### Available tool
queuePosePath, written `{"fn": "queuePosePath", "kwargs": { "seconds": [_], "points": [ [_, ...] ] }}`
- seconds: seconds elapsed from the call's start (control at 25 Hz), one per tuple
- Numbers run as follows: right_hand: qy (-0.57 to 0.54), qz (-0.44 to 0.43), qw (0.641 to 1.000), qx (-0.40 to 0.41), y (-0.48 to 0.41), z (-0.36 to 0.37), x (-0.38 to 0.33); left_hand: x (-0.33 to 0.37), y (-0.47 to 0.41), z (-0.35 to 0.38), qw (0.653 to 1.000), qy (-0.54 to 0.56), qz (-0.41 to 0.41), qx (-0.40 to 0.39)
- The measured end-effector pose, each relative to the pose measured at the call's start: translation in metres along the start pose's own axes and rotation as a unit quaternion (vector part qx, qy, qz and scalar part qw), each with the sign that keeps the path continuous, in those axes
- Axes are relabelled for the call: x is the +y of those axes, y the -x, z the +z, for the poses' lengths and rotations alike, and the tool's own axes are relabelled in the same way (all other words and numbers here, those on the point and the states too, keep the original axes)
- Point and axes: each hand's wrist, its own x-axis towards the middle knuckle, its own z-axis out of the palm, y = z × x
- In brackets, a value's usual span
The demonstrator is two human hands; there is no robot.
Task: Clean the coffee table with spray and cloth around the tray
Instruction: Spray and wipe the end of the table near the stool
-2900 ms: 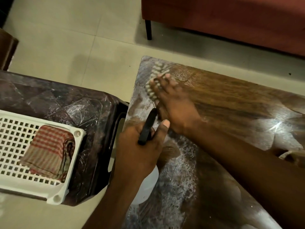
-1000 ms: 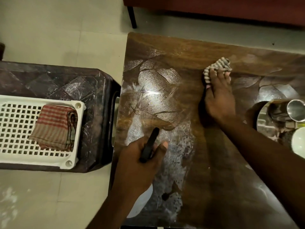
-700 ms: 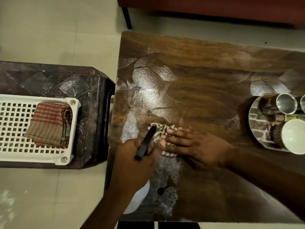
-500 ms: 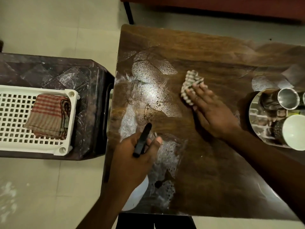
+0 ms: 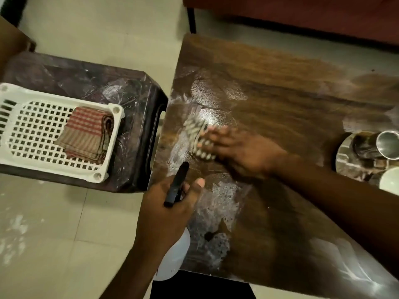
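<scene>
So since half a second back the cloth (image 5: 197, 137) has slid left across the coffee table (image 5: 280, 93). It was nearer the middle before and now it's close to the left edge, and the right hand (image 5: 239, 152) went with it. That hand lies flat on the striped cloth with the fingers stretched out, pressing it onto the wood. It's a bit motion-blurred, so the finer finger detail is lost.

The left hand (image 5: 170, 212) hasn't really budged. It's wrapped round the neck of the spray bottle (image 5: 174, 260) at the table's near left corner, black trigger pointing toward the cloth. Patches of white foam (image 5: 218, 212) sit on the wood just beside it, and there are shiny wiped streaks farther up.

The tray (image 5: 344, 167) is way over at the right edge, well apart from the cloth, with a steel cup (image 5: 386, 145) and a white bowl (image 5: 390, 180) on it.

Left of the table there's a dark stool (image 5: 97, 83) with a white basket (image 5: 111, 152) on top, and a folded checked towel (image 5: 86, 130) inside that. A red sofa (image 5: 302, 14) runs along the top.
</scene>
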Motion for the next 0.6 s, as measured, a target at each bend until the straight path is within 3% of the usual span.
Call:
{"fn": "queuePosePath", "kwargs": {
  "seconds": [0.04, 0.12, 0.16, 0.2, 0.24, 0.28, 0.36, 0.44, 0.48, 0.52, 0.6],
  "points": [
    [-0.031, 0.127, 0.990, 0.058, -0.009, -0.008, 0.019, -0.002, 0.002, -0.003, 1.000, -0.002, -0.003, 0.004],
    [-0.132, 0.347, 0.911, 0.177, -0.033, -0.022, 0.032, -0.007, 0.004, -0.009, 1.000, 0.003, -0.001, 0.019],
    [-0.161, 0.405, 0.877, 0.201, -0.048, -0.024, 0.021, -0.010, 0.004, -0.011, 1.000, 0.013, 0.004, 0.026],
    [-0.172, 0.419, 0.870, 0.195, -0.061, -0.024, 0.003, -0.013, 0.005, -0.014, 0.999, 0.020, 0.008, 0.033],
    [-0.171, 0.386, 0.890, 0.173, -0.066, -0.018, -0.021, -0.015, 0.005, -0.016, 0.999, 0.022, 0.007, 0.042],
    [-0.154, 0.301, 0.930, 0.144, -0.065, -0.011, -0.047, -0.016, 0.004, -0.018, 0.998, 0.023, 0.001, 0.051],
    [-0.099, 0.039, 0.993, 0.047, -0.046, 0.008, -0.088, -0.016, 0.001, -0.021, 0.997, 0.020, -0.017, 0.068],
    [-0.037, -0.213, 0.976, -0.024, -0.032, 0.014, -0.082, -0.016, -0.001, -0.023, 0.998, 0.020, -0.014, 0.058],
    [-0.015, -0.277, 0.960, -0.044, -0.037, 0.008, -0.063, -0.016, -0.001, -0.024, 0.999, 0.029, -0.007, 0.042],
    [0.000, -0.276, 0.959, -0.056, -0.048, -0.002, -0.044, -0.017, -0.001, -0.024, 0.999, 0.040, -0.006, 0.026],
    [-0.006, -0.116, 0.992, -0.040, -0.080, -0.025, -0.012, -0.020, -0.003, -0.026, 0.999, 0.046, -0.012, 0.018]
  ]
}}
